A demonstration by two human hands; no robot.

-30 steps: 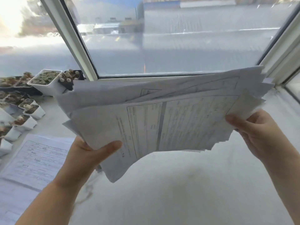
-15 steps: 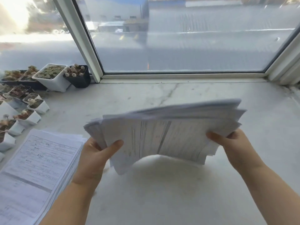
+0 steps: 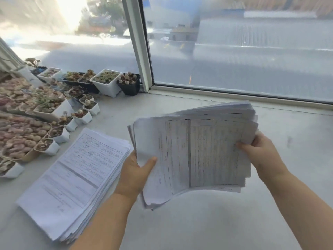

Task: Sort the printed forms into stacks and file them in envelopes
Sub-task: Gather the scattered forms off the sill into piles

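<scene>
**Forms held above a pale sill**

A wide window runs behind a pale stone sill. On the sill's left lies a thick stack of forms, flat and printed side up. Just right of it, lifted off the surface, is a fanned bundle of forms (edges uneven, its lower left corner drooping). The left hand grips the bundle's left edge, thumb curled over the top sheet; the right hand pinches its right edge. Small plant pots crowd the far left.
</scene>
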